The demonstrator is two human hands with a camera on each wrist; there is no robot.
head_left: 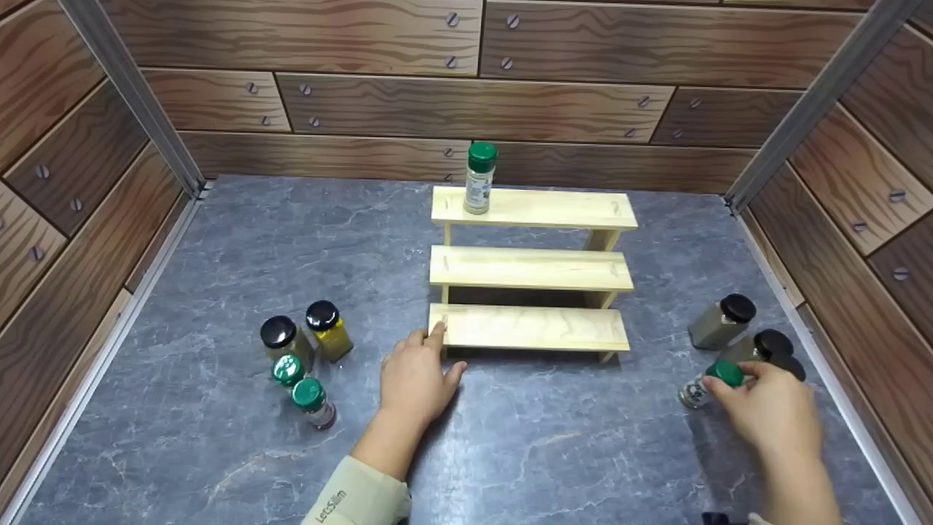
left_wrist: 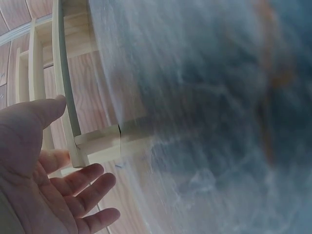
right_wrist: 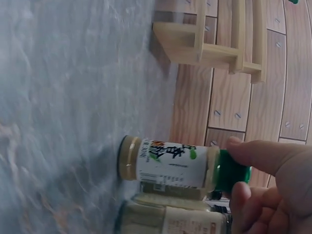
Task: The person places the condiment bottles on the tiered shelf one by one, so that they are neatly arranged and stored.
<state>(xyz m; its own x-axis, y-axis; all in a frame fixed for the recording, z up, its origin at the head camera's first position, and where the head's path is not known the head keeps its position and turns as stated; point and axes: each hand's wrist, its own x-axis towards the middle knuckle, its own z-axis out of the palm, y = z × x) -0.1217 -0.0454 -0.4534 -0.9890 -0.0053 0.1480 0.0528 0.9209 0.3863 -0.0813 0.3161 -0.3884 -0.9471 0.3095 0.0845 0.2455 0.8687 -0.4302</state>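
Observation:
At the right, my right hand (head_left: 776, 408) pinches the green cap of a spice jar (head_left: 696, 394) between thumb and fingers. The right wrist view shows this spice jar (right_wrist: 170, 163) with a white printed label, its base at or very near the tabletop. My left hand (head_left: 417, 375) touches the front left corner of a three-tier wooden shelf (head_left: 536, 328), index finger on the lowest step. In the left wrist view the thumb of that left hand (left_wrist: 53, 180) lies against the step's edge, the other fingers loosely spread. Another green-capped spice jar (head_left: 479, 182) stands at the top step's left end.
Black-capped jars (head_left: 718, 324) stand close behind and beside my right hand. On the left is a group of two black-capped jars (head_left: 332, 335) and two green-capped jars (head_left: 317, 408). Wood-patterned walls (head_left: 466, 106) with metal corner posts enclose the grey marbled tabletop (head_left: 240, 452).

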